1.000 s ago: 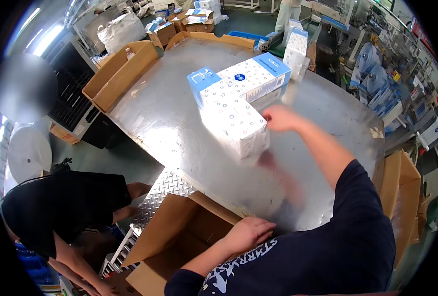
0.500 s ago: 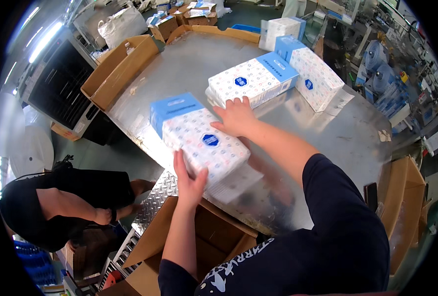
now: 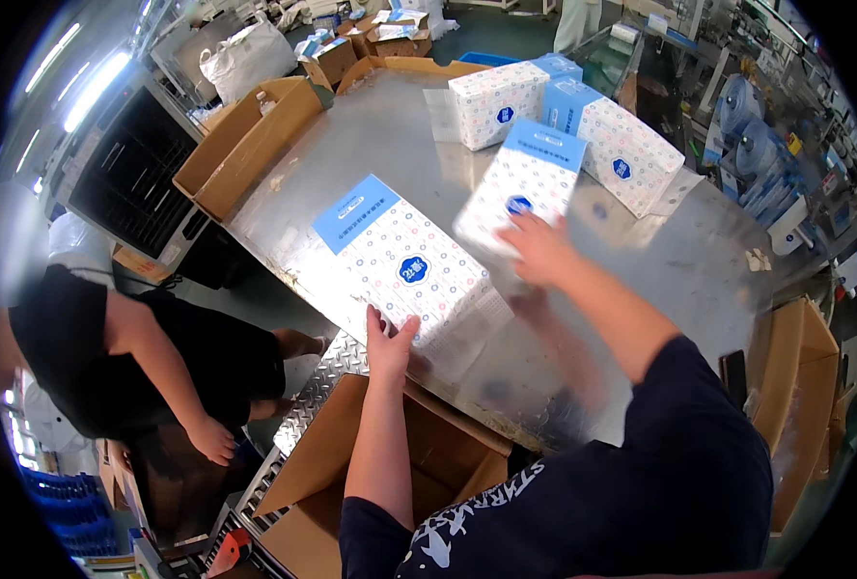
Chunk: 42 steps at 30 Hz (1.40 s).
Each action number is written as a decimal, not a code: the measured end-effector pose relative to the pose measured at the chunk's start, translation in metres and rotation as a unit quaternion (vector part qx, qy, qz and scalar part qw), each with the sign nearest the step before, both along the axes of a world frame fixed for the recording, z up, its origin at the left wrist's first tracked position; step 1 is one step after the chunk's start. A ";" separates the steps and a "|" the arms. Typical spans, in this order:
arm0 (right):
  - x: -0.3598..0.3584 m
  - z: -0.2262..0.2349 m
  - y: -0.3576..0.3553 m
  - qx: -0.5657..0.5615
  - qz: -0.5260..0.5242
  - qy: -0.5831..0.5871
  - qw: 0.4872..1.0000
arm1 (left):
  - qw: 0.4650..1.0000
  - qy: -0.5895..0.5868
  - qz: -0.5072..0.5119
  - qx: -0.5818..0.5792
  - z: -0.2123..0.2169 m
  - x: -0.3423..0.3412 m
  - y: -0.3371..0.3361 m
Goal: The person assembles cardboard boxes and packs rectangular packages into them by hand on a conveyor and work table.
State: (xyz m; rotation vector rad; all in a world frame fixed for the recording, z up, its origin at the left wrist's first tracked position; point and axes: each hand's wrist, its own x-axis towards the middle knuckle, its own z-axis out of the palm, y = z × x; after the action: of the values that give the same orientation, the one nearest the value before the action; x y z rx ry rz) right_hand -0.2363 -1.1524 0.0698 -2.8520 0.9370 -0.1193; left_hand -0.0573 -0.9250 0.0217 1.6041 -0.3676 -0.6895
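Note:
A plastic-wrapped pack (image 3: 404,265), white with small prints and a blue end, lies on the metal table in front of me. My left hand (image 3: 390,343) cups its near left corner, thumb and fingers apart around the edge. A similar pack (image 3: 530,183) stands farther right, slanting away from me. My right hand (image 3: 542,253) grips its near end, slightly smeared by motion. Behind it are two more such packs, one at the back (image 3: 501,106) and one to the right (image 3: 626,154), both with loose clear film ends.
An open cardboard box (image 3: 438,434) stands below the table's near edge, beside a roller conveyor (image 3: 245,492). A cardboard tray (image 3: 245,135) borders the far left. A co-worker (image 3: 158,338) stands at left. A dark phone (image 3: 732,376) and another box (image 3: 790,386) are at right.
My right hand has moved right, from the near pack onto the second one, which has turned. The pack at the back has shifted nearer and left. The co-worker's arm has swung down.

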 end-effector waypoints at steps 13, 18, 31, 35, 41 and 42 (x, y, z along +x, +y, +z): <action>-0.114 -0.040 -0.054 0.528 -0.232 -0.380 0.723 | 0.993 -0.029 -0.113 -0.036 -0.005 -0.056 0.020; -0.111 -0.006 -0.017 0.407 0.030 -0.394 0.824 | 0.964 -0.113 -0.175 -0.166 0.054 -0.049 0.062; -0.171 0.055 -0.244 0.044 -0.335 -0.037 0.941 | 0.976 -0.012 -0.191 -0.105 0.067 -0.091 0.028; -0.121 0.071 -0.195 0.076 -0.268 -0.020 0.960 | 0.969 0.065 -0.217 -0.096 0.071 -0.072 0.016; -0.077 0.075 0.000 0.050 -0.012 0.036 0.998 | 0.970 0.184 -0.145 -0.068 0.036 -0.048 -0.010; -0.084 0.084 0.027 0.080 -0.036 0.030 0.996 | 0.976 0.172 -0.124 -0.050 0.040 -0.062 -0.006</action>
State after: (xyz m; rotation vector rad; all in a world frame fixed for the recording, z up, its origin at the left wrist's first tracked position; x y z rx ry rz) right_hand -0.3205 -1.1253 0.1534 -2.6902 1.0124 0.0344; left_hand -0.1197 -0.9314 0.0615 1.3252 -0.3431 -1.1035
